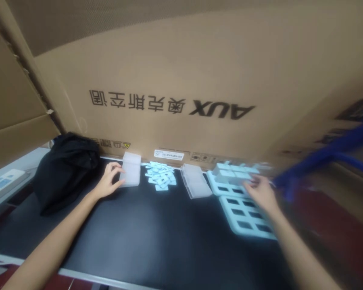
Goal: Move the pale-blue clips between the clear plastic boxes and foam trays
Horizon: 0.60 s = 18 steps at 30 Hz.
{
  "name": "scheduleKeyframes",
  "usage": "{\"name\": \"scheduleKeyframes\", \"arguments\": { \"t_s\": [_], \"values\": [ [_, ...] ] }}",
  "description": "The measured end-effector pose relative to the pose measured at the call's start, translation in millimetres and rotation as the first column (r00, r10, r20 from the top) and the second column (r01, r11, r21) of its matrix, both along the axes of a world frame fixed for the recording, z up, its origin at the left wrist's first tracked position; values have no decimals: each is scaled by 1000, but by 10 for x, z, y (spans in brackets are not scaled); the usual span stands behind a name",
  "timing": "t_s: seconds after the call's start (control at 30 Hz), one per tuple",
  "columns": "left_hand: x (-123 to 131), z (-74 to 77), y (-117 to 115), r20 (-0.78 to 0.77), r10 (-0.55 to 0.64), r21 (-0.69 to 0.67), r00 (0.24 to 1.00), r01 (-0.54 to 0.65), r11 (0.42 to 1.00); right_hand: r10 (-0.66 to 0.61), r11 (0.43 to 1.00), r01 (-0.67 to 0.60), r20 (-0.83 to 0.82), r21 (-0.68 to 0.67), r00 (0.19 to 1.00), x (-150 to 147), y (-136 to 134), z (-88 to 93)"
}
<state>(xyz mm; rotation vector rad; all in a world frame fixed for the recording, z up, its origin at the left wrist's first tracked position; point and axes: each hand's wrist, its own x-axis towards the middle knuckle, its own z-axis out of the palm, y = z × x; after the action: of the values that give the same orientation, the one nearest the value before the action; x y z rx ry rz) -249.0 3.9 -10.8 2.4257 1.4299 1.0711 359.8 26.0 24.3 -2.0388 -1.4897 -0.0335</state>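
Observation:
My left hand (109, 181) has its thumb and fingers apart, the fingertips at the left edge of a translucent plastic case (131, 171). At the right, my right hand (262, 194) has thumb and fingers closed at the end of a small light-blue box (242, 178), slightly blurred. That box sits among similar boxes on the back part of a light-blue rack (234, 214) with rectangular openings. Between the hands lies a loose pile of flat light-blue pieces (161, 175). A second translucent case (196, 182) rests between this pile and the rack.
A large cardboard box (169, 60) with upside-down print stands behind the black tabletop (157, 237). Black cloth or a bag (66, 169) lies at the left, beside a white object with blue patches (4, 183). A blue metal frame (323, 151) rises at the right.

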Motion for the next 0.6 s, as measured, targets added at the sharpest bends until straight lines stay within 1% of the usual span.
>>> {"name": "scheduleKeyframes", "arguments": {
  "t_s": [0.07, 0.13, 0.2, 0.33, 0.4, 0.5, 0.53, 0.6],
  "values": [
    [-2, 14, -6, 5, 11, 3, 1000, -11, 1000, 32, 994, -36, -40, -103, 999, 44, 87, -133],
    [-3, 29, -13, 8, 23, 3, 1000, -23, 1000, 67, 977, -74, -41, -199, 997, 55, 175, -233],
    [-4, 41, -15, 13, 35, -3, 999, -35, 999, 76, 968, -75, -3, -240, 997, 55, 239, -315],
    [-7, 36, 0, 32, 32, -12, 999, -32, 999, 42, 977, -19, 103, -213, 994, 64, 279, -448],
    [-11, 25, 11, 40, 24, -8, 999, -23, 1000, 46, 978, -17, 140, -207, 989, 75, 277, -493],
    [-13, 13, 16, 51, 21, -1, 998, -21, 1000, 61, 978, -30, 150, -205, 987, 95, 281, -534],
    [-13, 12, 14, 52, 20, 2, 998, -20, 1000, 54, 982, -26, 144, -188, 988, 101, 284, -542],
    [-10, 13, 8, 47, 18, 10, 999, -19, 1000, 28, 994, -15, 125, -105, 992, 110, 287, -552]
  ]
}}
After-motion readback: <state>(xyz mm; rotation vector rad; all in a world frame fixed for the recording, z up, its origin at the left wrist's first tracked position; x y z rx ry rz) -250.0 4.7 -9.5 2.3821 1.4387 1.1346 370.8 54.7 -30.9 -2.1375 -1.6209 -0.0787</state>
